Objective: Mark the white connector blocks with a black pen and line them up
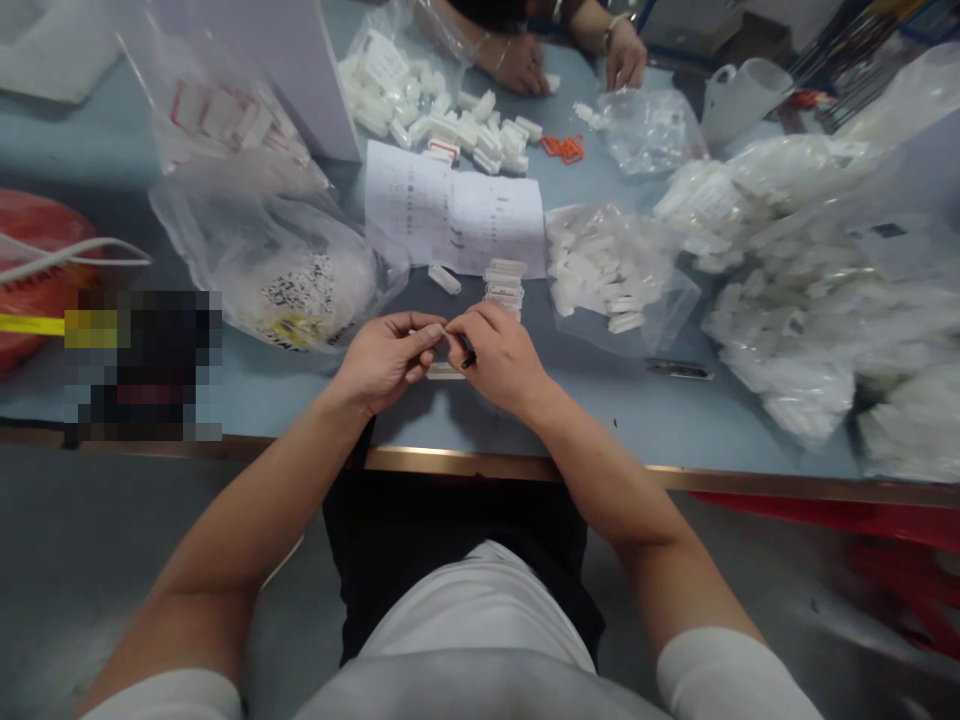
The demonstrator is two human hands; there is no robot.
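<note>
My left hand [390,360] and my right hand [499,355] meet over the near part of the table, fingertips pinched close together. Whatever lies between the fingertips is too small to make out. A small black item [469,358] shows among the curled fingers of my right hand; its kind is not plain. Just below the fingers, a white slotted plastic strip [447,371] lies on the table, partly covered by my hands. Beyond my right hand is a row of similar white plastic parts [504,280]. One loose white part [445,279] lies to its left.
Printed sheets [491,222] lie ahead. A bag of small black-and-white pieces [315,285] is at left, bags of white parts [600,265] at right, near a dark slim tool [681,370]. Across the table, a co-worker's hands [521,65] are beside a white pile [480,130] and orange pieces [562,149].
</note>
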